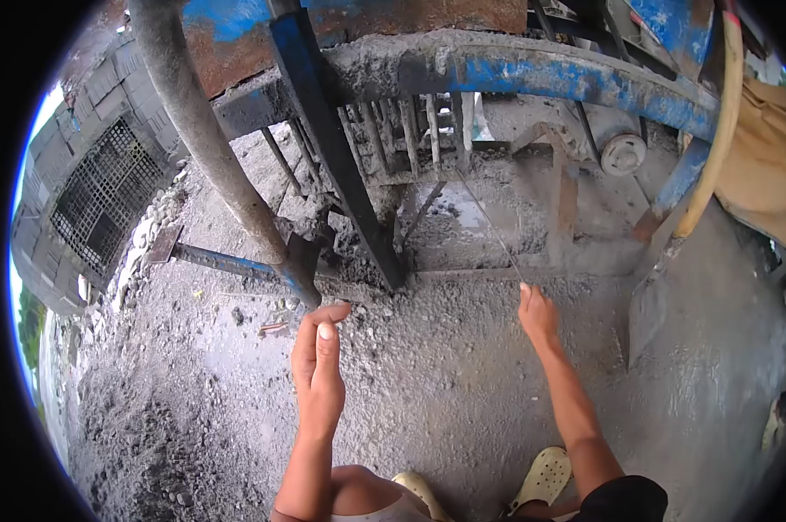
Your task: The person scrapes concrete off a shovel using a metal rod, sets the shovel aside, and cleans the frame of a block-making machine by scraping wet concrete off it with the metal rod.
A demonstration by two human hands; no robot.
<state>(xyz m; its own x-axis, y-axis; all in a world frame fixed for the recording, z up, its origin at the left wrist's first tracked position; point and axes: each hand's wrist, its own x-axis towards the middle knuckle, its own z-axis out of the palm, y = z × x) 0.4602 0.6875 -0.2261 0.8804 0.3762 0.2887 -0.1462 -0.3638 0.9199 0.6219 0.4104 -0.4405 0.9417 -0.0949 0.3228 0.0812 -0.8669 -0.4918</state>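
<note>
My right hand (539,315) is closed around the near end of a thin metal rod (495,228). The rod slants up and left toward the lower part of a blue, cement-caked machine frame (576,87). Its far end is near a row of upright bars (410,130) under the frame. My left hand (322,357) is raised in front of the machine, fingers bent to the right and thumb up, with nothing visible in it. Just beyond its fingertips are the lower end of a thick grey pole (236,196) and a dark upright beam (336,157).
A shovel (711,130) with a wooden handle leans at the right, beside a tan cloth (767,157). Grey blocks (106,83) and a metal grille (106,191) stand at the left. Wet gravelly ground (428,374) lies underfoot, around pale clogs (545,477).
</note>
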